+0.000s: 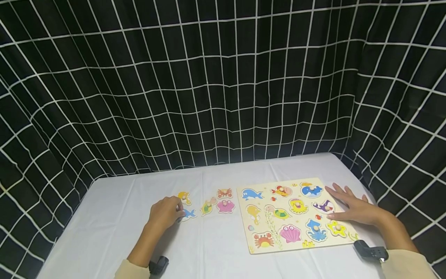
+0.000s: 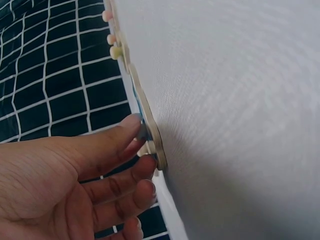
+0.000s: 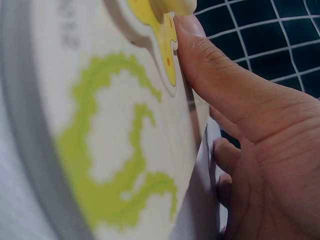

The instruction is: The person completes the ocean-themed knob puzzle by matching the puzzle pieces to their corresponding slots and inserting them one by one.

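the left hand (image 1: 166, 211) covers part of the blue fish piece (image 1: 189, 213); both forearms are cut off.

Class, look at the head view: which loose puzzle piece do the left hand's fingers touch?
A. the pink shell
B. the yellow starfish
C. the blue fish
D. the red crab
C: the left hand rests its fingers on the blue fish piece, which lies on the white tablecloth left of the puzzle board.
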Available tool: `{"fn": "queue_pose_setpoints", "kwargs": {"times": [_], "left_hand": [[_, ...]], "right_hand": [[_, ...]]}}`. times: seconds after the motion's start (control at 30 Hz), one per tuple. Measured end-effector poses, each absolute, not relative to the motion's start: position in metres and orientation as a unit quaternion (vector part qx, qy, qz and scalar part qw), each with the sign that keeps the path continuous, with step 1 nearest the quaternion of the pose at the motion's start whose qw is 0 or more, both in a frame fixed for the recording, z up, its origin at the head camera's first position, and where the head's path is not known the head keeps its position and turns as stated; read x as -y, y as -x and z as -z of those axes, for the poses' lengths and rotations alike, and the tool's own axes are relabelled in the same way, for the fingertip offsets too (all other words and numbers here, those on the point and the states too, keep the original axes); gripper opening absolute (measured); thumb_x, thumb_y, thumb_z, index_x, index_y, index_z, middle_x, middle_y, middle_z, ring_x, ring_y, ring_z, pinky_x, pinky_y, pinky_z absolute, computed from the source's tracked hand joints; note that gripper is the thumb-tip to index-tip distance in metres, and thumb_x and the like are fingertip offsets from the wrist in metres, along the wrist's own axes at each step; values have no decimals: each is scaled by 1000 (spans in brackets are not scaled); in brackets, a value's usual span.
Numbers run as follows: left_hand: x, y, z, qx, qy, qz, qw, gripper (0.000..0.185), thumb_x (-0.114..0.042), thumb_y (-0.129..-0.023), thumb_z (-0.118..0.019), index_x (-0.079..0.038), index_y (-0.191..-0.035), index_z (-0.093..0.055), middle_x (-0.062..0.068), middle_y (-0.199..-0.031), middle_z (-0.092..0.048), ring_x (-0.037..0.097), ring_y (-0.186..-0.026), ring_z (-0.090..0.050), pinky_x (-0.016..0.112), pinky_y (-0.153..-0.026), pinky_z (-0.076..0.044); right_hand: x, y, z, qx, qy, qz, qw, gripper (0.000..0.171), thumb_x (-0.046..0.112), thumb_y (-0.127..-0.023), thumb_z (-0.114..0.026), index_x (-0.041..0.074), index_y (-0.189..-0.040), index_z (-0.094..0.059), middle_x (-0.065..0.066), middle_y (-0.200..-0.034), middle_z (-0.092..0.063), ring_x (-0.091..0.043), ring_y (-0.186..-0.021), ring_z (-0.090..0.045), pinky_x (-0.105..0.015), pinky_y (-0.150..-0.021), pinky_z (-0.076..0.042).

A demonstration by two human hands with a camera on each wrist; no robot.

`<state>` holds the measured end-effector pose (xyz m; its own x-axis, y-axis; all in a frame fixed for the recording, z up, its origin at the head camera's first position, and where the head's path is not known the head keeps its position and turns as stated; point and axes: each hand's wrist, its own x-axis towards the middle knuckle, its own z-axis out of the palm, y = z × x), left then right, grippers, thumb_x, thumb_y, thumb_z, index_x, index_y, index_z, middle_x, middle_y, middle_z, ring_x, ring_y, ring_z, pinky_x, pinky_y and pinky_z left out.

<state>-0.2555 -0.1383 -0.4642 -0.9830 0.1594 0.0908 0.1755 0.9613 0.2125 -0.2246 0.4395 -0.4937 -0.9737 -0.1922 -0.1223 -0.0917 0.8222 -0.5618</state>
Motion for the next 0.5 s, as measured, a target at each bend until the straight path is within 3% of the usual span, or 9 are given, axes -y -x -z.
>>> {"fn": "queue_pose_setpoints", "kwargs": {"times": [0.5], "left_hand": [[140, 257, 458, 986, 102, 126, 39, 14, -24, -85, -81, -14, -88, -73, -4, -69, -60, 14, -63, -50, 31, -58, -42]], "right_hand": [[-443, 226, 497, -948, 81, 297, 85, 100, 46, -84, -77, 7, -159, -25, -32, -163, -2, -58, -146, 13, -79, -101, 15]]}}
